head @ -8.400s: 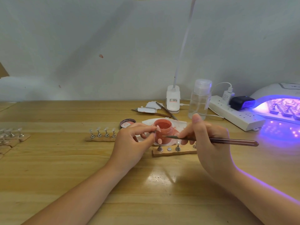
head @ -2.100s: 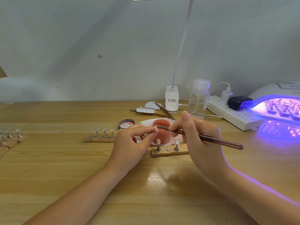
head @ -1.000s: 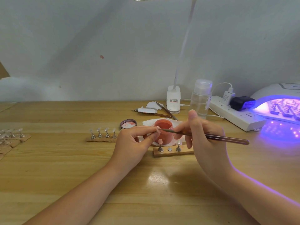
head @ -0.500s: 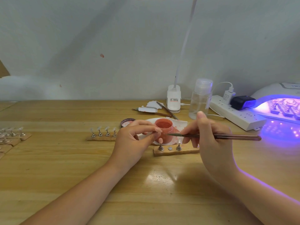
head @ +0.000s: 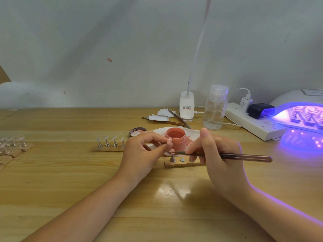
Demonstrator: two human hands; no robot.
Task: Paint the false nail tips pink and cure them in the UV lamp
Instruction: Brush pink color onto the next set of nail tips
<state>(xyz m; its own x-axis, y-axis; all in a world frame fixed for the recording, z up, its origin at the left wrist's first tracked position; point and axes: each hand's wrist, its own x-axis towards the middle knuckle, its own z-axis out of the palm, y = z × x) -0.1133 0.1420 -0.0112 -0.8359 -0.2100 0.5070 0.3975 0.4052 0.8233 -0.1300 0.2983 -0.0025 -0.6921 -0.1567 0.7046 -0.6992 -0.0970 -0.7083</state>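
At the left edge of the worktop, a group of nail tips on small metal stands sits on wooden strips. Further right, a wooden strip carries four metal stands, each with a clear nail tip on top.

The left hand is closed in a pinch: thumb and index finger meet at their tips on a small stand with a nail tip, held just in front of the open jar of pink gel. The other fingers curl underneath. The jar lid lies top down just left of the jar, and the jar stands on a white pad smeared with pink.

Below the jar, a short wooden base carries one upright metal stand at its left end and flat round discs beside it; its right end is hidden by the right hand.

The right hand is closed on a thin brush, gripped pen-fashion near the bristle end. The handle lies almost level and points right. The brush tip reaches left toward the left hand's fingertips; contact with the nail tip cannot be confirmed.

Along the far edge stand a lamp base, a clear bottle and a power strip. At the right edge, the UV lamp glows violet, with holders visible inside.
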